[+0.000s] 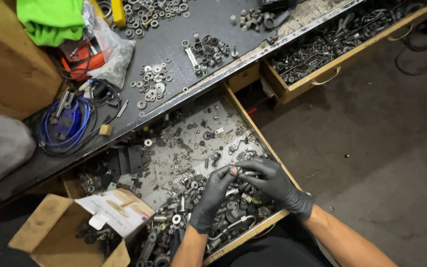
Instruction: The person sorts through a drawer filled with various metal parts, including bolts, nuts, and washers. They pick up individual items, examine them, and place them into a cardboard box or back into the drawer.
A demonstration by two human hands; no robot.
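— Hands first: where are they?

— Both are gloved in black over the open drawer (268,148). The left hand (214,195) and right hand (273,180) meet at their fingertips, pinching a small metal piece (241,172) between them.

— Which way does it lie?

— Its long axis seems to run left to right between the fingers, just above the loose hardware (189,188). Neither hand is plainly nearer. A cardboard box (55,232) sits left, below the tabletop (213,20).
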